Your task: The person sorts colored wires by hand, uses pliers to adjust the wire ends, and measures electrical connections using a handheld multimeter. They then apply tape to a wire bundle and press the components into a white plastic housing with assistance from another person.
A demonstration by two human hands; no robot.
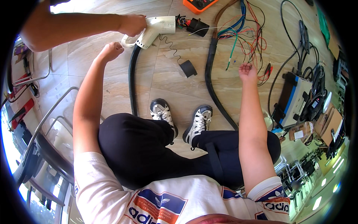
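A white EV charging gun [161, 26] lies at the top, its black cable [133, 76] running down towards my feet. A co-worker's hand [132, 25] rests on its body from the left. My left hand [111, 52] is closed just below the gun's looped handle [128, 41]; what its fingers hold, if anything, is hidden. My right hand [248, 72] pinches a thin wire at the lower end of a bundle of loose coloured wires [253, 37]. These fan out from a thick black cable [210, 67]. Wires also join the gun to a black connector [197, 27].
A black cap [188, 68] hangs on a coiled cord between the cables. An orange meter [199, 4] is at the top edge. To the right stand a grey-and-blue box [296, 100] with cables and a cardboard box [301, 130]. A metal-framed chair [52, 149] is at the left.
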